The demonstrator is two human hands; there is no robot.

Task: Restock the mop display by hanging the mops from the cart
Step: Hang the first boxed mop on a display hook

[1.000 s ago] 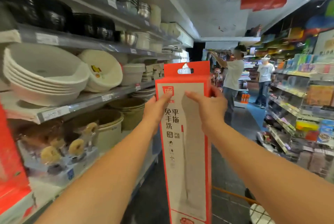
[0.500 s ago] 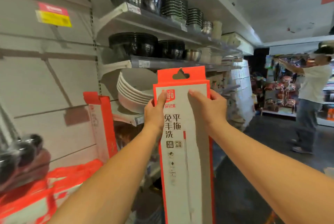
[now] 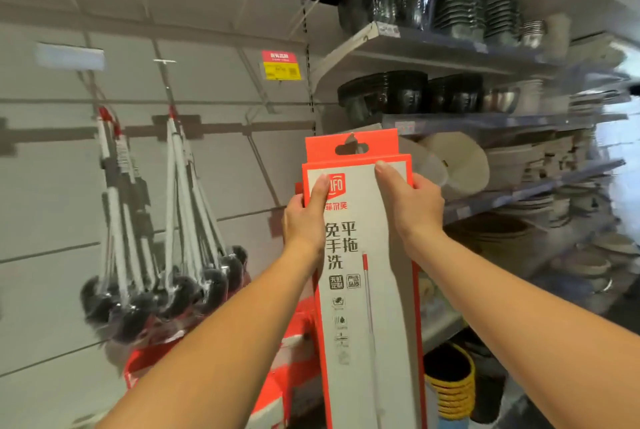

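Observation:
A tall orange and white mop box (image 3: 363, 290) stands upright in front of me, its hang hole at the top. My left hand (image 3: 304, 217) grips its upper left edge and my right hand (image 3: 412, 203) grips its upper right edge. Behind the box, an orange edge of another box (image 3: 298, 188) shows just left of it. More orange boxes (image 3: 291, 342) lie low against the grey slat wall (image 3: 221, 169). A metal hook (image 3: 266, 96) juts from the wall under a red and yellow price tag (image 3: 281, 65), above and left of the box.
Two bunches of long-handled brushes (image 3: 166, 255) hang on the wall at left. Shelves (image 3: 433, 48) at right carry black bowls, white basins and dishes. A yellow coiled item (image 3: 453, 390) sits low at right.
My view has swung left from the aisle to the slat wall. The box stays in both hands and now sits in front of the wall panel, below the price tag.

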